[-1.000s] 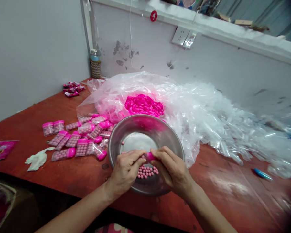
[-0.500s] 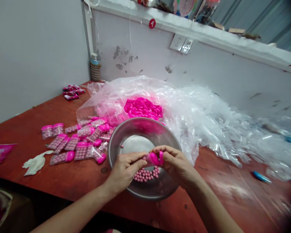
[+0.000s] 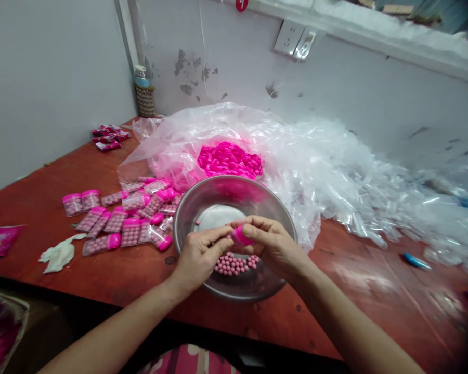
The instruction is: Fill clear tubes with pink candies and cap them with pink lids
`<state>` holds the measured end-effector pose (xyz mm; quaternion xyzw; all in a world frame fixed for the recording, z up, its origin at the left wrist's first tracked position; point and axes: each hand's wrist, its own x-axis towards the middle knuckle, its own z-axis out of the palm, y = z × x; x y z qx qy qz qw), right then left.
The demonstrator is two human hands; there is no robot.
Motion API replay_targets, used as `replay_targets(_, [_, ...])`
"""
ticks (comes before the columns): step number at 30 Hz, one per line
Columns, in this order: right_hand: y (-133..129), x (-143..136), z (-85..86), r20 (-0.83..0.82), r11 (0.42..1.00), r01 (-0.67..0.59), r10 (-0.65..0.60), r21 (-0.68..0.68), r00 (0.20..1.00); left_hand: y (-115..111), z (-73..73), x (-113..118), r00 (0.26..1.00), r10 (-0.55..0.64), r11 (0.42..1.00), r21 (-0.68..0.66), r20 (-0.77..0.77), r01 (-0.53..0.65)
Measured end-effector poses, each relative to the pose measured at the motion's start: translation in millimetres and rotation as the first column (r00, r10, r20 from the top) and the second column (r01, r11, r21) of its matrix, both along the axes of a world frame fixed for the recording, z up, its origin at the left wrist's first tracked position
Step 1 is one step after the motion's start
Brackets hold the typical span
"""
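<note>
small clear container (image 3: 235,237) | bright pink cap (image 3: 243,236) at right end | tipped sideways, partly hidden | above metal bowl (image 3: 257,287)

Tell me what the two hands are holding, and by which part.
A small pink-capped container: the left hand pinches its body end, the right hand its pink cap.

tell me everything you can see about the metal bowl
The bowl is round, silver-grey and metal-looking, with sloping walls and a flat bottom; its far inner wall shows a pink reflection. It sits upright on the red tabletop. Pink balls lie inside, mostly bunched on the near side. The left hand and right hand partly hide it.
</note>
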<state>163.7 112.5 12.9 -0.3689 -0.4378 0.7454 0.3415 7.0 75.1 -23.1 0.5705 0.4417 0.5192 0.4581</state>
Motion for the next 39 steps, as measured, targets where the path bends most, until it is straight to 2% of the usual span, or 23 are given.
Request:
replay_targets(3, [16.4,-2.7,2.5,0.121,0.989,-0.083,0.067,0.125,0.990,4.6,12.1,-12.6,0.993,0.089,0.995,-0.056,0.078,-0.084])
replay_targets(5, [29.4,-2.6,-0.3,0.351,0.937,-0.211,0.105,0.278,0.930,11.8,16.7,-30.7,0.974,0.216,0.976,-0.027,0.069,-0.215])
replay_targets(6, [35.3,-2.6,-4.0,0.507,0.881,-0.311,0.097,0.357,0.856,16.9,16.2,-42.8,0.955,0.294,0.956,0.008,0.043,-0.295])
replay_targets(7, [40.4,-3.0,-9.2,0.660,0.801,-0.433,0.064,0.414,0.749,22.8,13.4,-56.3,0.930,0.367,0.929,0.053,0.004,-0.367])
replay_targets(9, [47.5,-5.5,-23.2,0.866,0.582,-0.691,-0.046,0.428,0.498,36.0,1.2,-84.9,0.867,0.491,0.866,0.158,-0.087,-0.475])
replay_targets(11, [50.7,-10.8,-38.5,0.934,0.348,-0.868,-0.160,0.355,0.318,47.8,-15.9,-109.8,0.806,0.560,0.824,0.231,-0.190,-0.518])
replay_targets(13, [51.3,-17.8,-51.7,0.947,0.179,-0.947,-0.231,0.267,0.223,54.0,-31.5,-125.1,0.752,0.587,0.809,0.255,-0.300,-0.530])
replay_targets(15, [51.0,-24.5,-60.6,0.945,0.096,-0.975,-0.282,0.201,0.167,52.3,-39.6,-128.0,0.710,0.595,0.804,0.275,-0.377,-0.528])
replay_targets(18, [51.8,-28.9,-65.5,0.937,0.049,-0.988,-0.329,0.143,0.120,37.9,-34.6,-113.1,0.718,0.581,0.811,0.346,-0.384,-0.471])
replay_targets(20, [53.9,-26.5,-63.4,0.934,0.058,-0.989,-0.338,0.139,0.112,26.4,-24.4,-96.8,0.753,0.546,0.824,0.396,-0.368,-0.405])
replay_targets(22, [56.3,-20.6,-57.0,0.932,0.086,-0.977,-0.328,0.194,0.156,17.4,-14.1,-80.2,0.778,0.503,0.837,0.438,-0.377,-0.329])
replay_targets(24, [57.0,-12.8,-47.1,0.906,0.089,-0.942,-0.316,0.323,0.281,12.5,-6.6,-65.5,0.797,0.434,0.859,0.459,-0.420,-0.226])
replay_targets(26, [54.6,-4.9,-36.0,0.843,0.059,-0.876,-0.311,0.479,0.440,11.4,-2.1,-53.1,0.829,0.314,0.898,0.428,-0.464,-0.100])
replay_targets(28, [49.3,2.0,-26.3,0.749,0.011,-0.786,-0.311,0.618,0.585,12.8,0.5,-42.9,0.875,0.173,0.941,0.337,-0.452,-0.012])
replay_targets(30, [42.5,7.3,-20.2,0.669,-0.044,-0.720,-0.332,0.693,0.665,15.2,2.5,-34.5,0.927,0.080,0.981,0.194,-0.366,-0.008])
replay_targets(32, [35.8,11.7,-17.6,0.634,-0.101,-0.709,-0.374,0.698,0.677,16.7,5.1,-28.5,0.965,0.043,0.999,0.023,-0.260,-0.038])
replay_targets(35, [29.4,20.2,-17.2,0.637,-0.148,-0.751,-0.441,0.643,0.632,16.3,10.9,-26.7,0.989,-0.005,0.987,-0.158,-0.147,-0.019])
replay_targets(37, [29.3,29.7,-17.2,0.632,-0.162,-0.769,-0.480,0.618,0.608,16.2,15.4,-31.5,0.991,0.004,0.983,-0.183,-0.137,-0.029])
replay_targets(39, [32.4,41.7,-17.2,0.618,-0.151,-0.769,-0.510,0.621,0.599,19.9,18.8,-38.8,0.982,0.063,0.983,-0.159,-0.177,-0.092])
